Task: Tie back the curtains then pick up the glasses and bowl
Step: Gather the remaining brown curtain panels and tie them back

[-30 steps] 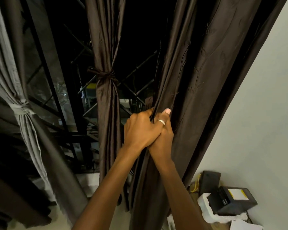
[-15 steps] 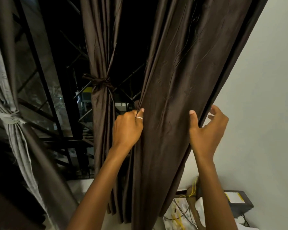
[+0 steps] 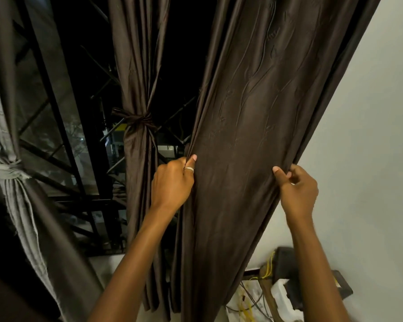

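curtain [image 3: 249,140] spread between left hand [image 3: 172,182] and right hand [image 3: 298,189] fingers [image 3: 280,176].

Three curtains [image 3: 16,182] [image 3: 137,159] [image 3: 254,135], two hands [image 3: 172,182] [image 3: 298,191], one ring [image 3: 189,168]

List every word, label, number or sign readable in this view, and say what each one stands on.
No text can be read here.
On the black box at lower right, the yellow label shows only a sliver; no lettering is legible.
Outside the window, the yellow patch is too blurred to read.
The dark brown satin curtain carries an embossed pattern only, no text.
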Demonstrator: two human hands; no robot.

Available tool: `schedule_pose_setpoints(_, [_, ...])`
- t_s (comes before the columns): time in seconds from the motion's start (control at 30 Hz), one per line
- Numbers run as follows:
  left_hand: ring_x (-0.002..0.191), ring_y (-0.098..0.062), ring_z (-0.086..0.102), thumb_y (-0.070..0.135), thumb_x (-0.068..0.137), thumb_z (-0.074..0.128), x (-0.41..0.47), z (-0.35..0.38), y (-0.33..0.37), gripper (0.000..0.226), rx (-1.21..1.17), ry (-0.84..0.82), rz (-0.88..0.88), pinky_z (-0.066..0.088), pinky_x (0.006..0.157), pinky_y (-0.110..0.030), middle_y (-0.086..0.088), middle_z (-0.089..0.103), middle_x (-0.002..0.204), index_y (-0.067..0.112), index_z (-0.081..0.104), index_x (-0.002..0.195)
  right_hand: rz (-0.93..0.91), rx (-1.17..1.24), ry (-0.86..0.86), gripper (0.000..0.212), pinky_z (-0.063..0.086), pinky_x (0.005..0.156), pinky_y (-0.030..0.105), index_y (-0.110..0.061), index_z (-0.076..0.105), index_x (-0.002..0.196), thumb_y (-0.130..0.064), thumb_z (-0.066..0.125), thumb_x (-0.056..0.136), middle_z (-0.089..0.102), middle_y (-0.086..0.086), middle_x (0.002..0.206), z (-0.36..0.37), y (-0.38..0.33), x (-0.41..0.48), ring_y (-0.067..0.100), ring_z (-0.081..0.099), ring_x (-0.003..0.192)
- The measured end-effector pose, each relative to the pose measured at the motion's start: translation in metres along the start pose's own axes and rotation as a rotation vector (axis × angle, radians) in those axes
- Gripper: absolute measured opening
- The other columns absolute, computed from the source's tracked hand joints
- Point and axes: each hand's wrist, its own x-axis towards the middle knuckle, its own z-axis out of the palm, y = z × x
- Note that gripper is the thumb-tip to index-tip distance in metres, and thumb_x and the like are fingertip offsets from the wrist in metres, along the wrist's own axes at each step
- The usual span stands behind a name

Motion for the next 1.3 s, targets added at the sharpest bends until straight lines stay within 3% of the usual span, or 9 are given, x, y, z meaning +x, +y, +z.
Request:
schedule_pose_setpoints(0.1, [0.041,-0.01,0.043,0.04,0.105,0.047,-0.005,0.005,0.003,0.051,-0.004,0.03,0.017,0.025,0.043,-0.024,0.007,0.043,0.047,0.021,0.042,0.057,-0.052,-0.021,0.16,0.031,0.037,0.065,0.007,-0.012,0.054,0.071,-0.022,0.069,0.096,0.058,0.007,0.079,0.015,-0.008,-0.036,0.01,0.048,0.065])
schedule_pose_setpoints(0.27, [0.047,-0.009,0.045,0.043,0.105,0.043,-0.02,0.021,0.022,0.045,0.06,0.019,0.036,0.022,0.043,-0.022,0.01,0.05,0.054,0.016,0.058,0.072,-0.268,0.051,0.217,0.009,0.039,0.073,0.002,0.001,0.074,0.094,-0.007,0.07,0.094,0.061,0.007,0.088,0.061,-0.03,-0.089,0.007,0.053,0.074])
schedule_pose_setpoints(0.43, [0.057,-0.007,0.06,0.045,0.105,0.04,-0.023,0.03,0.026,0.043,-0.076,-0.06,0.025,0.038,0.049,-0.025,0.006,0.064,0.063,0.022,0.062,0.076,-0.285,0.171,-0.013,0.016,0.054,0.07,0.026,-0.002,0.072,0.105,-0.011,0.06,0.101,0.061,0.002,0.094,0.094,-0.046,-0.11,0.008,0.06,0.078])
schedule_pose_setpoints(0.67, [0.065,-0.002,0.064,0.05,0.106,0.033,-0.025,0.024,0.023,0.044,-0.166,-0.179,0.062,0.038,0.052,-0.016,0.007,0.066,0.068,0.03,0.058,0.075,-0.299,0.179,-0.097,0.014,0.05,0.068,0.017,-0.006,0.074,0.107,-0.007,0.061,0.1,0.058,-0.002,0.092,0.097,-0.043,-0.104,0.005,0.059,0.077])
schedule_pose_setpoints(0.77, [0.076,-0.008,0.069,0.066,0.1,0.028,-0.024,0.026,0.022,0.063,-0.195,-0.218,0.063,0.043,0.059,-0.017,0.003,0.071,0.076,0.018,0.069,0.1,-0.192,0.254,-0.146,0.013,0.046,0.064,0.011,-0.005,0.07,0.096,-0.002,0.059,0.101,0.06,-0.006,0.088,0.097,-0.04,-0.102,0.001,0.059,0.076])
schedule_pose_setpoints(0.83, [0.076,-0.014,0.07,0.079,0.092,0.03,-0.022,0.026,0.024,0.079,-0.15,-0.227,0.069,0.047,0.06,-0.022,0.004,0.065,0.067,0.013,0.068,0.112,-0.098,0.314,-0.167,0.014,0.045,0.059,0.011,-0.001,0.064,0.092,0.002,0.055,0.101,0.062,-0.016,0.079,0.097,-0.037,-0.1,-0.002,0.059,0.069])
schedule_pose_setpoints(0.93, [0.069,-0.021,0.069,0.078,0.089,0.041,-0.018,0.027,0.031,0.074,-0.066,-0.212,0.069,0.049,0.057,-0.028,0.008,0.051,0.054,0.01,0.069,0.103,-0.139,0.26,-0.153,0.01,0.045,0.058,0.01,0.002,0.063,0.093,0.005,0.056,0.1,0.062,-0.019,0.079,0.097,-0.038,-0.099,-0.002,0.061,0.069])
schedule_pose_setpoints(1.07, [0.052,-0.016,0.057,0.069,0.094,0.045,-0.016,0.026,0.041,0.057,-0.003,-0.188,0.048,0.043,0.051,-0.028,0.008,0.047,0.048,0.019,0.062,0.073,-0.329,0.085,-0.075,0.007,0.053,0.059,0.025,-0.001,0.068,0.088,0.003,0.066,0.094,0.059,0.002,0.091,0.098,-0.034,-0.099,0.01,0.061,0.072])
schedule_pose_setpoints(1.3, [0.057,-0.02,0.062,0.067,0.095,0.044,-0.016,0.028,0.046,0.06,0.068,-0.103,-0.015,0.044,0.051,-0.031,0.003,0.054,0.051,0.021,0.053,0.058,-0.283,0.13,-0.164,0.009,0.048,0.064,0.019,-0.003,0.066,0.09,0.005,0.064,0.092,0.055,-0.008,0.091,0.097,-0.034,-0.099,0.006,0.053,0.074])
